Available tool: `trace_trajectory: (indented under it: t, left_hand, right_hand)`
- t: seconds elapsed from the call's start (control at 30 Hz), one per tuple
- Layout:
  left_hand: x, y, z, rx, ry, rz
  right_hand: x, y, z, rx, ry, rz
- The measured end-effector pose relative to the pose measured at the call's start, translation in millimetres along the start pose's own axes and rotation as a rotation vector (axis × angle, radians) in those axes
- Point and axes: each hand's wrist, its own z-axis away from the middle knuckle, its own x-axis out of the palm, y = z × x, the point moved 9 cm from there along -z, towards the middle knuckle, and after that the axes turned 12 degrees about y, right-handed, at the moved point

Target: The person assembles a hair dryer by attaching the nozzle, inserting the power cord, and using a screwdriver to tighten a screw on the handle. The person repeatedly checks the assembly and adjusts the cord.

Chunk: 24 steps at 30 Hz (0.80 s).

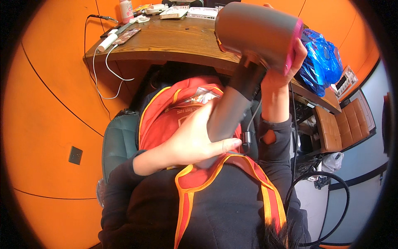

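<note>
A grey hair dryer (257,31) with a pink rim is held tilted in front of my chest, its barrel up and to the right. My left hand (188,137) is wrapped around the lower part of its handle, thumb across the front. At the barrel's pink end, my right hand (277,79) grips from behind; some of its fingers are hidden by the barrel. Below the dryer lies a red apron (159,120) with yellow trim, worn over my dark top. A cord with a dark cylindrical piece (246,138) hangs beside the handle.
A wooden desk (178,37) stands ahead, with a phone (127,36), a white cylinder with a cable (107,42), and white trays (174,12). A blue plastic bag (319,62) is at right, near a brown padded chair (342,124). A black cable (347,207) loops at lower right.
</note>
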Motion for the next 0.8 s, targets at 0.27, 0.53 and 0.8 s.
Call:
trace_trajectory:
  t: [0.27,0.53,0.8]
  left_hand:
    - [6.4,29.9,-6.5,0.02,-0.016,0.114]
    - [14.1,35.4,-12.3,-0.031,-0.063,0.542]
    - [9.3,14.7,-21.7,-0.127,-0.083,0.483]
  right_hand:
    - [-8.4,10.6,-13.7,-0.123,0.181,0.264]
    - [-7.4,10.2,-12.1,-0.132,0.176,0.278]
    - [-1.6,1.6,-7.5,-0.123,0.196,0.288]
